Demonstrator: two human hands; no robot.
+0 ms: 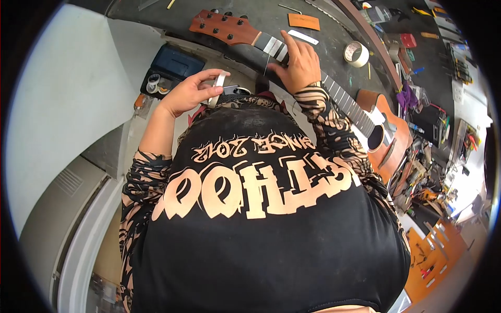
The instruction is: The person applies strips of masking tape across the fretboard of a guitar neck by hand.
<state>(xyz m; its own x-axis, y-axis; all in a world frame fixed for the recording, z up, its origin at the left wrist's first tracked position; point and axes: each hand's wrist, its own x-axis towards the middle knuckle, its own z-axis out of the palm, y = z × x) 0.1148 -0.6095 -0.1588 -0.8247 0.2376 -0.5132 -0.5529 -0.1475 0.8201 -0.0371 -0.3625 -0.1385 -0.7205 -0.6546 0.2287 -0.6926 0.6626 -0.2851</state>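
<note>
My left hand (189, 94) is closed around the edge of a narrow white roll of tape (220, 83), held upright in front of my body. My right hand (300, 63) lies over the neck of an acoustic guitar (383, 138), its fingers stretched out and the thumb apart on the near side. White tape strips (272, 46) cross the fretboard between that hand and the reddish-brown headstock (222, 26). Bare frets (347, 101) run from my wrist towards the soundhole. My right forearm hides part of the neck and body.
On the dark workbench (261, 15) lie a wider roll of tape (356, 53), an orange-brown leather-like piece (303, 21), a small white plate (302, 37) and a hex key (289, 9). Many tools crowd the right side. A dark blue toolbox (177, 62) stands low at left.
</note>
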